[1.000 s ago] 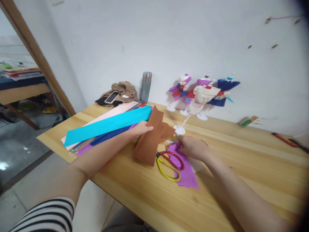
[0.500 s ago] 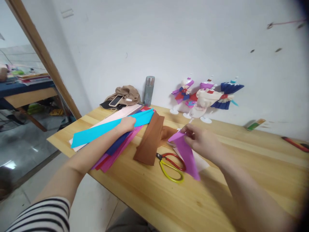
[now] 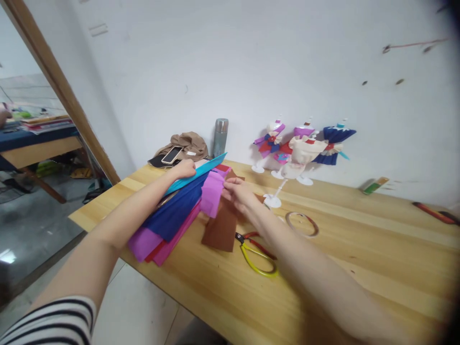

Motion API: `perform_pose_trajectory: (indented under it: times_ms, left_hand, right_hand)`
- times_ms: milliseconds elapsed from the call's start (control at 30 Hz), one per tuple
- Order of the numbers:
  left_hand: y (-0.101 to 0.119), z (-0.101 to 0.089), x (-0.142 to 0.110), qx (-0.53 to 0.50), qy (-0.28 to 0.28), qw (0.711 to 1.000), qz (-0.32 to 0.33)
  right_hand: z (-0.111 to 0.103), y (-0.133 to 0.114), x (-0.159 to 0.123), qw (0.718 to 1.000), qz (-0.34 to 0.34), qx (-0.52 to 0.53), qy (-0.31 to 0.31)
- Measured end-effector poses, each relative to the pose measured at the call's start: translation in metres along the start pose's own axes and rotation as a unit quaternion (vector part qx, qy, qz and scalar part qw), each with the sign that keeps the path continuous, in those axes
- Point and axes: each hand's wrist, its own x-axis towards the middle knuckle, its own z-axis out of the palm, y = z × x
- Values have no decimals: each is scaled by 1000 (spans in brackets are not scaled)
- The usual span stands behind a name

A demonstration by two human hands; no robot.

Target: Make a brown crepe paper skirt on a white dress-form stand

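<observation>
Across the wooden table [image 3: 223,292], my left hand [image 3: 185,168] is gripping a long turquoise fabric strip [image 3: 208,167], lifted; my right hand [image 3: 240,192] is pinching a short violet fabric piece [image 3: 212,192], perhaps touching the navy fabric strip [image 3: 176,211], not yet released. Miniature mannequins [image 3: 304,152] are standing dressed.

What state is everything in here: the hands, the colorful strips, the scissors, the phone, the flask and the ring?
Left hand: closed on the cyan strip.
Right hand: pinching the purple piece.
Cyan strip: held, tilted.
Purple piece: held, bent.
Brown strip: lying down.
Scissors: lying down, handles spread; blades hidden.
Phone: screen up.
Flask: upright, capped.
Ring: lying flat.
</observation>
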Motion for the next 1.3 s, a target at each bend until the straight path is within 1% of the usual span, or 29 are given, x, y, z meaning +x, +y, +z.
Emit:
perform_pose_trajectory:
  times_ms: [67, 133, 200, 267, 367, 500, 600, 700, 833, 933, 1000, 1067, 1100, 1167, 1200, 1233, 1300]
  left_hand:
    - [-4, -12, 1, 4, 15, 1000, -6]
    - [-8, -23, 2, 10, 28, 999, -11]
    - [-9, -30, 2, 14, 37, 999, -15]
    - [-6, -31, 1, 16, 42, 999, -15]
    - [8, -19, 0, 11, 39, 999, -11]
    - [34, 13, -8, -4, 10, 1000, 13]
    - [46, 37, -20, -8, -5, 999, 36]
    - [50, 58, -33, -5, 16, 999, 48]
    - [50, 81, -39, 20, 35, 998, 43]
    - [53, 83, -35, 39, 31, 998, 30]
    - [56, 79, -32, 45, 32, 998, 24]
    - [59, 75, -30, 54, 48, 997, 25]
    - [61, 75, -31, 62, 60, 996, 33]
    - [64, 77, -34, 80, 71, 993, 52]
    - [64, 81, -37, 87, 69, 992, 61]
    - [64, 84, -39, 94, 64, 991, 68]
    - [61, 91, -42, 102, 54, 990, 78]
  right_hand:
    - [21, 12, 16, 1000, 12, -18, -3]
    - [35, 20, 30, 999, 20, -47, -3]
    - [41, 25, 42, 996, 21, -89, 6]
    - [41, 29, 52, 989, 17, -143, 18]
    - [37, 34, 63, 973, 4, -228, 22]
    - [31, 34, 69, 951, -8, -309, 0]
    - [22, 24, 65, 936, -27, -351, -7]
    - [0, 10, 51, 922, -67, -381, 7]
    - [-43, -2, 18, 912, -117, -393, 20]
    - [-82, -4, -10, 908, -122, -400, 21]
    - [-110, -3, -27, 907, -122, -403, 21]
    - [-136, -1, -42, 903, -121, -412, 22]
    - [-147, 0, -49, 898, -114, -425, 12]
    - [-165, 5, -63, 864, -97, -492, -40]
    - [-170, 9, -70, 847, -91, -520, -59]
    - [-174, 13, -75, 838, -87, -535, -72]
    - [-176, 22, -85, 829, -74, -546, -96]
